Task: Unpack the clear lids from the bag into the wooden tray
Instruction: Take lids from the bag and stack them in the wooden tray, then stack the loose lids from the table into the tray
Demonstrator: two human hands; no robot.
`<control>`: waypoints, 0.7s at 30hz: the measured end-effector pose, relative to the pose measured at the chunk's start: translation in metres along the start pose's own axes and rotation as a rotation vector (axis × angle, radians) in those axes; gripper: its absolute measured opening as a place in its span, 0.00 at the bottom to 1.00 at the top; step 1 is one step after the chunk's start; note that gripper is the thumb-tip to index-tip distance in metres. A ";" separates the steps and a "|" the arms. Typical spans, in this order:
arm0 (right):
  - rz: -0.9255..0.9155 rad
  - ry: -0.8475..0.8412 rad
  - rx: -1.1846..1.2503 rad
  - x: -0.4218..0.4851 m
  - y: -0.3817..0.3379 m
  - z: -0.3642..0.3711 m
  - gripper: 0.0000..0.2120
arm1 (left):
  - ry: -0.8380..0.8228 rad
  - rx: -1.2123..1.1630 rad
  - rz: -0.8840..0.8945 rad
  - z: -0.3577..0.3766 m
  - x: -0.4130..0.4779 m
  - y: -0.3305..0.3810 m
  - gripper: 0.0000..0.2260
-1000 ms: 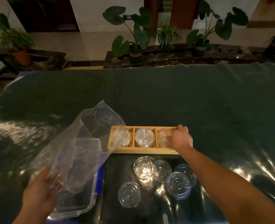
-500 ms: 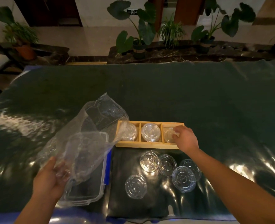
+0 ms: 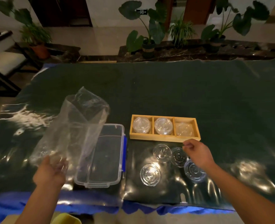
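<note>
A wooden tray (image 3: 164,138) with three compartments lies on the dark cloth; each compartment holds clear lids (image 3: 163,126). Several more clear lids (image 3: 150,174) lie loose on the cloth in front of the tray. My left hand (image 3: 50,171) grips the bottom of a crumpled clear plastic bag (image 3: 78,126), which is held up over the left side. My right hand (image 3: 198,152) hovers just in front of the tray's right end, above the loose lids, fingers loosely curled and holding nothing.
A clear plastic box with blue clips (image 3: 104,159) sits between the bag and the tray. The table's near edge has blue sheeting (image 3: 85,206). Potted plants (image 3: 148,39) and a ledge stand beyond the far edge. A chair (image 3: 2,62) is at far left.
My right hand has pulled back from the tray's right compartment, leaving a lid there, and now hangs over the loose lids. The bag has swung left, uncovering the plastic box.
</note>
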State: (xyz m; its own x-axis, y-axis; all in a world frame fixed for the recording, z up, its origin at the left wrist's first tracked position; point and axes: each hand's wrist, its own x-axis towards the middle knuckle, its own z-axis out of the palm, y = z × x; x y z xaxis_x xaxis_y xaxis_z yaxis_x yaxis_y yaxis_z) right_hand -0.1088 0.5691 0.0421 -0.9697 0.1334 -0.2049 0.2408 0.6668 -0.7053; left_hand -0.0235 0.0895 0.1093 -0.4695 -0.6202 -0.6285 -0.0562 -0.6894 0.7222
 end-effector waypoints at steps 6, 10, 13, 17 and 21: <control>0.027 -0.021 -0.060 -0.018 0.011 0.014 0.07 | 0.004 -0.085 -0.068 -0.038 0.034 0.028 0.25; 0.041 -0.013 -0.124 -0.030 0.016 0.023 0.06 | 0.057 -0.078 -0.094 -0.051 0.055 0.039 0.22; 0.050 -0.001 -0.133 -0.032 0.012 0.030 0.07 | 0.068 -0.015 -0.120 -0.055 0.069 0.042 0.22; 0.049 -0.017 -0.154 -0.038 -0.001 0.036 0.06 | 0.090 0.165 -0.093 -0.054 0.077 0.036 0.26; 0.050 -0.028 -0.172 -0.046 -0.013 0.036 0.07 | 0.339 0.486 0.122 -0.061 0.078 0.033 0.39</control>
State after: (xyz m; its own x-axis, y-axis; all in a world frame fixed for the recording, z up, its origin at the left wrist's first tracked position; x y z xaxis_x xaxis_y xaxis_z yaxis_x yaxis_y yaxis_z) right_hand -0.0662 0.5281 0.0365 -0.9547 0.1506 -0.2568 0.2751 0.7758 -0.5679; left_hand -0.0080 -0.0043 0.0661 -0.1956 -0.8236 -0.5323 -0.4537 -0.4052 0.7937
